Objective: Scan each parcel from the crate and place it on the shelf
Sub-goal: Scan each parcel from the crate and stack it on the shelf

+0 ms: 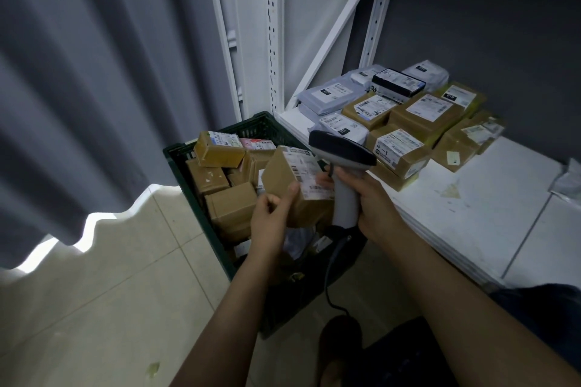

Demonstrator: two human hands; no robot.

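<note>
My left hand [273,214] grips a brown cardboard parcel [294,179] with a white label, held above the dark green crate [180,154]. My right hand [369,201] grips the handle of a grey barcode scanner [341,151], whose dark head sits just above and to the right of the parcel's label. Several more brown boxes [220,151] lie in the crate. On the white shelf [440,214] to the right lies a group of brown boxes and grey mailer bags [405,110].
A grey curtain [94,88] hangs at the left over a pale tiled floor [110,292]. White shelf uprights [273,25] and a diagonal brace stand behind the crate. The scanner's black cable [330,289] drops toward the floor. Another grey bag [569,179] lies at the shelf's right edge.
</note>
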